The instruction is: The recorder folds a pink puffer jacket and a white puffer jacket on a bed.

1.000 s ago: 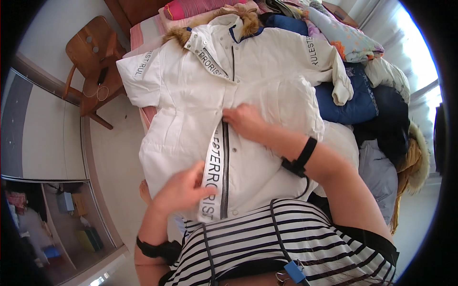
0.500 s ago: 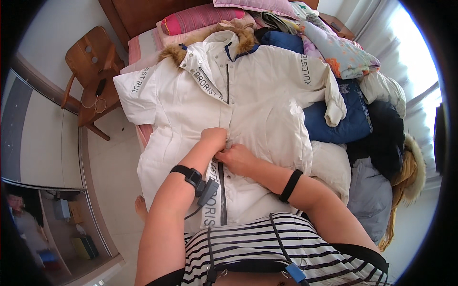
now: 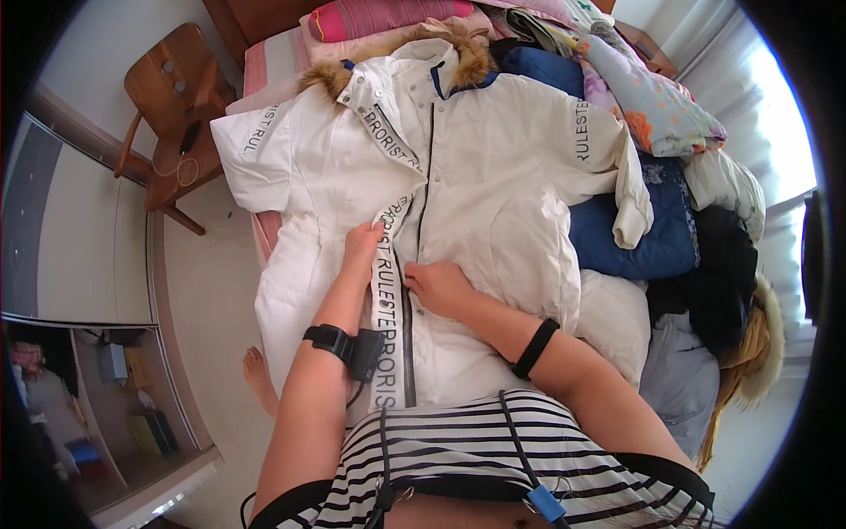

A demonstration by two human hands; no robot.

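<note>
A white padded coat [image 3: 502, 185] with a brown fur-trimmed hood [image 3: 471, 53] lies spread face up on the bed. Its front placket [image 3: 385, 291], printed with dark lettering, is folded toward the left and bares the dark zipper [image 3: 407, 353]. My left hand [image 3: 361, 245] pinches the placket's outer edge midway down the coat. Beside the zipper, my right hand [image 3: 436, 287] is closed with its fingertips at the zipper's edge; what exactly lies between them is partly hidden. Above my hands the coat's front gapes near the chest.
Folded quilts [image 3: 656, 106], a blue padded bundle [image 3: 634, 225] and a fur-trimmed brown coat [image 3: 749, 353] are heaped along the right. A pink striped pillow [image 3: 388, 19] rests at the headboard. To the left stand a wooden chair [image 3: 176, 88] with a cable on it and an open cabinet [image 3: 115, 414].
My left hand has moved left, away from my right hand, drawing the placket aside so more of its lettering and the zipper shows. My right hand stays near the zipper. The view has shifted slightly.
</note>
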